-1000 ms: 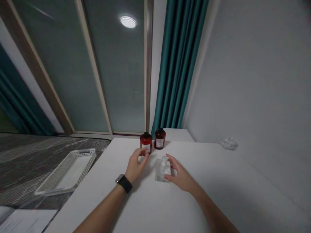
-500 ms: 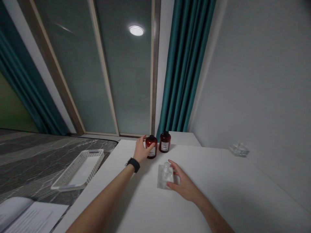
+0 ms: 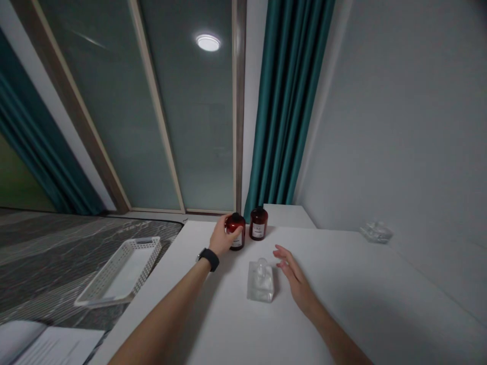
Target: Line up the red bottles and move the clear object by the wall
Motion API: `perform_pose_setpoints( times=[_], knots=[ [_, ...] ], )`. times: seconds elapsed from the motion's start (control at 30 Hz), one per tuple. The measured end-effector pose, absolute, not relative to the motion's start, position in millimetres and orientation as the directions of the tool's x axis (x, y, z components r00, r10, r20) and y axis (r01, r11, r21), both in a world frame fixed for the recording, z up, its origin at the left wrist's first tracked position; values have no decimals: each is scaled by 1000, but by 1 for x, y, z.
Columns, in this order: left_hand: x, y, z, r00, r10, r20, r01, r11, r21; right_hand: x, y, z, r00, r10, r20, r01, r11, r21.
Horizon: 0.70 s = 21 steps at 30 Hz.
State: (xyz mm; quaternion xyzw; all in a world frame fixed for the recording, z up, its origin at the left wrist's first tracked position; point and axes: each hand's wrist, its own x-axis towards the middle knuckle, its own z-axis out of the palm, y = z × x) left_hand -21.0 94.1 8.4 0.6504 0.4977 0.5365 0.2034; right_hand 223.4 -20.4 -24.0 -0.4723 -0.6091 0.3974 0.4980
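My left hand (image 3: 221, 238), with a black watch on its wrist, is wrapped round a dark red bottle (image 3: 238, 234) with a black cap and a pale label. A second dark red bottle (image 3: 258, 223) of the same look stands upright just to its right. Nearer to me is a clear, square glass bottle (image 3: 261, 284) with a rounded stopper, on the white table (image 3: 228, 324). Beside it on the right, apart from the glass, my right hand (image 3: 294, 279) is open with its fingers stretched out and holds nothing.
On the dark striped surface to the left lie a white perforated basket (image 3: 146, 263) and an open book (image 3: 57, 344). A clear glass dish (image 3: 376, 231) sits at the table's far right by the wall. Teal curtains (image 3: 289, 101) hang behind the table.
My right hand has let go of the clear glass bottle and moved off to the right. My left hand's fingers have closed on the dark red bottle.
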Motion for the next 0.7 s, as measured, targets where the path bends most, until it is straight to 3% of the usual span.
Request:
perform_pose_setpoints(
  times=[0.13, 0.37, 0.43, 0.6, 0.7],
  knots=[
    [-21, 95, 7, -68, 880, 470, 375, -415, 829, 220, 8, -26, 112, 968, 223, 186, 200, -962],
    [-21, 95, 6, -51, 876, 480, 334, -438, 835, 209, 85, 4, 165, 928, 334, 270, 283, -920],
    [-22, 94, 6, -38, 875, 483, 353, -441, 825, 205, 104, 15, 128, 945, 301, 262, 261, -929],
    [-26, 93, 10, 2, 887, 462, 364, -431, 826, 197, 123, 32, -92, 995, 30, 155, 44, -987],
    [-34, 97, 14, 29, 897, 440, 361, -420, 833, 191, 123, 35, -180, 984, -2, 157, 27, -987]
  ],
)
